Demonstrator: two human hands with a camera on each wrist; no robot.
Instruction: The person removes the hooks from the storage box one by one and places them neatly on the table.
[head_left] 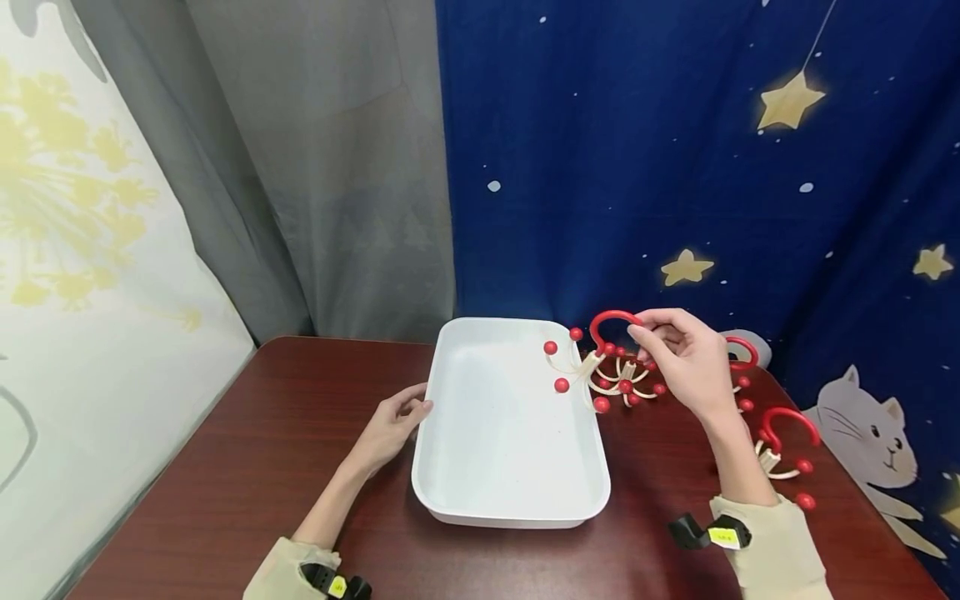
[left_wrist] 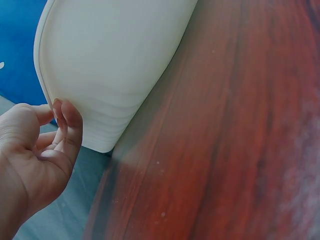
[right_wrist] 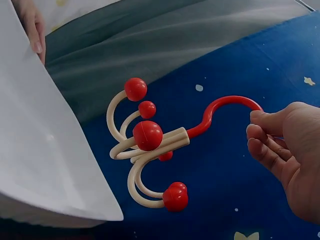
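Observation:
A white rectangular tray (head_left: 510,508) stands on the table. At its left rim is my left hand (head_left: 393,425), its thumb and fingertips pinching the edge; in the left wrist view, the left hand (left_wrist: 47,155) meets the rim near a corner. My right hand (head_left: 686,354) pinches the end of a red hook (right_wrist: 230,100) between thumb and fingers. Several curved cream arms (right_wrist: 165,145) tipped with red balls (right_wrist: 147,135) fan out from the hook's base. This hook hangs tilted, its arms over the tray's right rim in the head view.
Similar ball-tipped hooks lie to the right: one (head_left: 628,379) behind the held hook, one (head_left: 742,354) partly hidden by the right hand, another (head_left: 791,417) beside the right forearm. The dark red-brown table (head_left: 300,433) ends at grey and blue curtains (head_left: 540,208).

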